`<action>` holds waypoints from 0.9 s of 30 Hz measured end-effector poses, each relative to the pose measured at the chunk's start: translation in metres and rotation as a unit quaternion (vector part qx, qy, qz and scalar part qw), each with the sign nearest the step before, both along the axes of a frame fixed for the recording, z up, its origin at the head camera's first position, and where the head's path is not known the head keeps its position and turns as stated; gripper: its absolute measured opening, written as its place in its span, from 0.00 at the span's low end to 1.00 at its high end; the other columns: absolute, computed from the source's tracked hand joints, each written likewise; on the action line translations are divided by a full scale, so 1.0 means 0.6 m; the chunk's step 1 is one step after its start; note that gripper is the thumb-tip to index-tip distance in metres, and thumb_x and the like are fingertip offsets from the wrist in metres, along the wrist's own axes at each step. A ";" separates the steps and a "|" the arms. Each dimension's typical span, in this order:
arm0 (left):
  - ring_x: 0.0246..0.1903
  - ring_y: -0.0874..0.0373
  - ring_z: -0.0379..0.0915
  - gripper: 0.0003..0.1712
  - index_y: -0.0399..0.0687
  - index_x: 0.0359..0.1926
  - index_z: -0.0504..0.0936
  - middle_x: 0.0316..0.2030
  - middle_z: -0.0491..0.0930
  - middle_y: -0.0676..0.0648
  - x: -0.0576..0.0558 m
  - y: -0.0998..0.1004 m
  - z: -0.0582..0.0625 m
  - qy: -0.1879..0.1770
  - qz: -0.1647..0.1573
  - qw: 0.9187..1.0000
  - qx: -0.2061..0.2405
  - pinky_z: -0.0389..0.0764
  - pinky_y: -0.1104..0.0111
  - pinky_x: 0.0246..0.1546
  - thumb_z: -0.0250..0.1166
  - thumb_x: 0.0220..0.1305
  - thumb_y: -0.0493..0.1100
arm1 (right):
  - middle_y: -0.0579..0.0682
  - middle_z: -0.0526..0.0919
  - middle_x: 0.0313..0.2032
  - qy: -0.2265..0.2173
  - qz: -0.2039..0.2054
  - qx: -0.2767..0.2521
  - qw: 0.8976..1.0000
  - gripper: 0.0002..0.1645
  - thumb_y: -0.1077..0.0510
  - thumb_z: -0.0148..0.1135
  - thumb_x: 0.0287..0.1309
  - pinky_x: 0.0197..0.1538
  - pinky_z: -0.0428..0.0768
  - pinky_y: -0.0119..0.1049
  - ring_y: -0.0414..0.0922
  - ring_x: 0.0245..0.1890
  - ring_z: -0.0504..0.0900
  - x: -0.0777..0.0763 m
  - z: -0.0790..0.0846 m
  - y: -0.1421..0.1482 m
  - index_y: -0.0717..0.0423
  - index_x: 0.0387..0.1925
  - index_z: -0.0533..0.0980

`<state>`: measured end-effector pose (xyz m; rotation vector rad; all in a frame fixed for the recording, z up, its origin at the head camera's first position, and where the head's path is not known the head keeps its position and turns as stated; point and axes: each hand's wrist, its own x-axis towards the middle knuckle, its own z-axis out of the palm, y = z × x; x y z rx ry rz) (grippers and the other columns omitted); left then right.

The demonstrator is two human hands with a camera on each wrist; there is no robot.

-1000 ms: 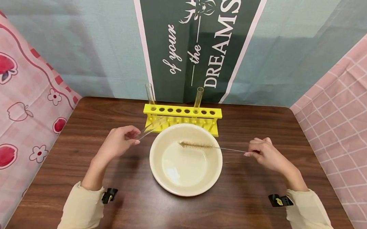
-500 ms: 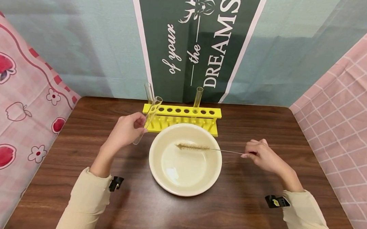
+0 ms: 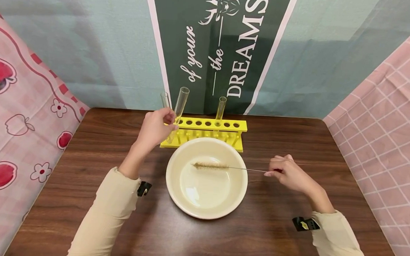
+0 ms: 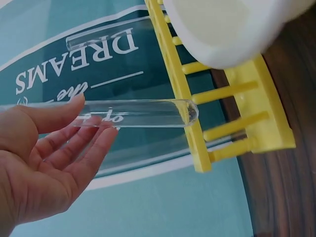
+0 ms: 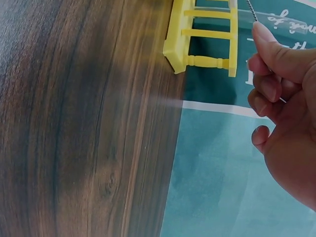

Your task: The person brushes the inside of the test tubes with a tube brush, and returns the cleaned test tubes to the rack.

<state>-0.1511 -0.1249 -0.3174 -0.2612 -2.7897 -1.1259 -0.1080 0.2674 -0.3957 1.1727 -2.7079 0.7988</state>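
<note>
My left hand [image 3: 157,129] pinches a clear glass test tube [image 3: 181,102] between thumb and fingers. The tube stands nearly upright, mouth up, before the left end of the yellow test tube rack [image 3: 242,126]. In the left wrist view the tube's rounded end [image 4: 187,113] overlaps the rack's top bar [image 4: 175,79]; whether they touch I cannot tell. Two other test tubes, a left one [image 3: 164,99] and a right one [image 3: 221,109], stand in the rack. My right hand [image 3: 292,175] pinches the wire handle of a test tube brush [image 3: 210,166], its bristles over the cream bowl [image 3: 173,176].
The bowl sits on the dark wooden table [image 3: 255,237], close in front of the rack. A blue-green cloth [image 3: 108,55] with a dark lettered panel hangs behind. Pink patterned cloths hang at the left [image 3: 37,117] and right [image 3: 380,124].
My left hand has moved right and away from me to the rack, turning the test tube from slanted to nearly upright. The right hand and brush have shifted slightly left.
</note>
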 end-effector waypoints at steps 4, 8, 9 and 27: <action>0.33 0.50 0.74 0.08 0.38 0.34 0.75 0.30 0.76 0.43 -0.015 0.020 0.007 -0.005 0.010 1.000 0.003 0.74 0.60 0.39 0.66 0.54 0.34 | 0.31 0.62 0.18 0.000 0.004 -0.003 1.000 0.23 0.68 0.69 0.40 0.34 0.49 0.36 0.31 0.22 0.60 0.000 0.000 -0.003 0.40 0.14 0.66; 0.34 0.50 0.74 0.08 0.38 0.34 0.74 0.30 0.76 0.43 -0.031 0.033 0.008 -0.003 0.011 1.000 -0.002 0.74 0.60 0.39 0.65 0.54 0.35 | 0.32 0.62 0.18 0.001 0.004 -0.005 1.000 0.23 0.68 0.69 0.40 0.34 0.49 0.36 0.31 0.22 0.60 0.002 0.000 -0.007 0.41 0.14 0.66; 0.33 0.51 0.74 0.08 0.38 0.34 0.74 0.30 0.76 0.43 -0.035 0.034 0.007 -0.001 0.010 1.000 -0.004 0.73 0.60 0.39 0.65 0.54 0.35 | 0.32 0.62 0.18 -0.001 0.004 -0.005 1.000 0.23 0.68 0.69 0.40 0.33 0.49 0.36 0.31 0.22 0.60 0.002 0.000 -0.008 0.41 0.14 0.66; 0.31 0.52 0.72 0.08 0.39 0.34 0.70 0.27 0.72 0.43 -0.075 0.049 -0.006 -0.006 0.026 1.000 0.006 0.73 0.62 0.34 0.63 0.58 0.36 | 0.31 0.62 0.18 -0.028 -0.008 0.004 1.000 0.23 0.67 0.69 0.41 0.33 0.49 0.37 0.31 0.21 0.59 0.007 0.002 -0.014 0.40 0.13 0.67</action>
